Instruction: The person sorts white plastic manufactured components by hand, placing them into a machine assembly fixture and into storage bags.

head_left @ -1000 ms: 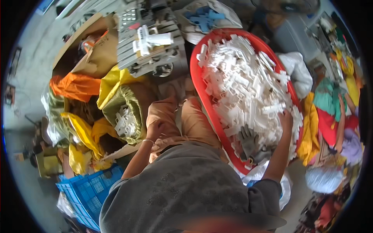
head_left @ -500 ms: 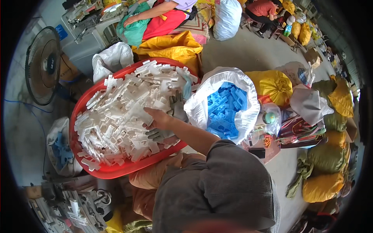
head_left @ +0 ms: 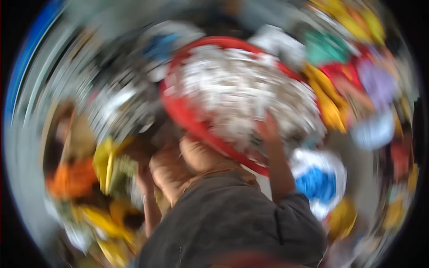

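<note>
A red tub [head_left: 178, 109] heaped with white plastic pieces [head_left: 228, 85] lies in front of me. My right hand [head_left: 268, 128] is over the tub's near right part, at the white pieces. Motion smears its fingers, so I cannot make out whether it holds anything. My left hand [head_left: 143, 178] hangs low at my left side, near yellow and olive sacks [head_left: 120, 174]. Blur hides its fingers too. Right of the tub stands a white sack [head_left: 337, 167] with blue pieces [head_left: 316, 183] inside.
Yellow sacking [head_left: 328, 100] and a green bag [head_left: 326, 47] lie beyond the tub's right side, by a person in purple [head_left: 377, 82]. A blurred pile of grey and white parts [head_left: 120, 102] is at the left. An orange bundle [head_left: 73, 178] sits farther left.
My view has swung left, so the tub and blue-filled sack appear farther right. My left arm now shows down at my left side. My right hand remains over the tub.
</note>
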Motion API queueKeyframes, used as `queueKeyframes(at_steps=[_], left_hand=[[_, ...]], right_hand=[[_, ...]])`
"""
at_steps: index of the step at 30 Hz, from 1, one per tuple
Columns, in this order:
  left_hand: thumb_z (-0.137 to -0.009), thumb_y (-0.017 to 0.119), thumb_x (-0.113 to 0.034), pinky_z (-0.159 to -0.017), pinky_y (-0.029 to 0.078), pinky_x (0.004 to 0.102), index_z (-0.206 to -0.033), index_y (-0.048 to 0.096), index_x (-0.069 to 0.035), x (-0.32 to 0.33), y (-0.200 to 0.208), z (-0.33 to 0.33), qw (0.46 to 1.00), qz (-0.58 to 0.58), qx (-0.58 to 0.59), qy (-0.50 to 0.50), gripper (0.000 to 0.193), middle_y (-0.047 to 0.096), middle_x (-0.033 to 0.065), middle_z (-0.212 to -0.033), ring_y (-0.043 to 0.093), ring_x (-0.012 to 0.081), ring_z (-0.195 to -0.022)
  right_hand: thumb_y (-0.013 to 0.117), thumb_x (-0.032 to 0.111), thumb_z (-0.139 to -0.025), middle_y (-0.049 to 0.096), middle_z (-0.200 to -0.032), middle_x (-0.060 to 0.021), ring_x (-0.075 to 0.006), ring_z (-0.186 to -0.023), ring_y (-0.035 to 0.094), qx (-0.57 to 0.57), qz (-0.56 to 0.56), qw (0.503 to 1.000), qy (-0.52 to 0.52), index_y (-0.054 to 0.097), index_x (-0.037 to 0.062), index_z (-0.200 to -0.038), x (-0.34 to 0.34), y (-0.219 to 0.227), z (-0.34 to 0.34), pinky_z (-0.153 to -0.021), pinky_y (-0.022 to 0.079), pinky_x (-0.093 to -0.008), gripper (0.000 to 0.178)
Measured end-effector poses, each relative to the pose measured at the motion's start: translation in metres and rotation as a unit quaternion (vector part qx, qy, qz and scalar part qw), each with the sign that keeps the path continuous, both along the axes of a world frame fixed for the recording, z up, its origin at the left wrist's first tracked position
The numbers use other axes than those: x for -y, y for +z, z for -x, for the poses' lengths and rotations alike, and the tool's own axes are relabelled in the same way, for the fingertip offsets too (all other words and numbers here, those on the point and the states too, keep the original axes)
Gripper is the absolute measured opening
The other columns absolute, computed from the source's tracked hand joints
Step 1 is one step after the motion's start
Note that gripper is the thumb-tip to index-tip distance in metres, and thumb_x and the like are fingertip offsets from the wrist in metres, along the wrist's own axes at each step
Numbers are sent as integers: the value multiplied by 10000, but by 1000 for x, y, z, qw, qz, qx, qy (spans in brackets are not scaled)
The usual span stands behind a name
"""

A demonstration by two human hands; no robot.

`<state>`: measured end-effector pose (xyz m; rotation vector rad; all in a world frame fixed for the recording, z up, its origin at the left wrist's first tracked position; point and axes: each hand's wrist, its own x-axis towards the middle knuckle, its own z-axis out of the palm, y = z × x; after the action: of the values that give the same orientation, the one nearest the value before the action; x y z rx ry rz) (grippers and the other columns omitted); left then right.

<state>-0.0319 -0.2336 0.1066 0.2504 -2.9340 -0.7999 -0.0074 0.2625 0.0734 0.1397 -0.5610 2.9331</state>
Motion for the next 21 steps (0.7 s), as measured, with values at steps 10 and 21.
queueKeyframes(at_steps=[10,21], left_hand=[[-845,593,-36,-733,494,308,-997,626,-17,7,165,67,923,9,-378,-76,157,646,121,-923,624,248,-811],[-752,718,-133,-788,498,333,-1090,596,-73,6,180,157,947,-72,-242,-198,364,641,127,-985,635,251,-892]], right_hand=[[513,112,-912,484,-1262,-71,-195,-1105,509,56,-385,921,24,352,12,-1349,73,92,77,-954,389,-353,476],[518,62,-912,484,-1244,-104,-180,-1132,502,-52,-438,896,47,395,-25,-1306,139,157,139,-994,386,-333,422]])
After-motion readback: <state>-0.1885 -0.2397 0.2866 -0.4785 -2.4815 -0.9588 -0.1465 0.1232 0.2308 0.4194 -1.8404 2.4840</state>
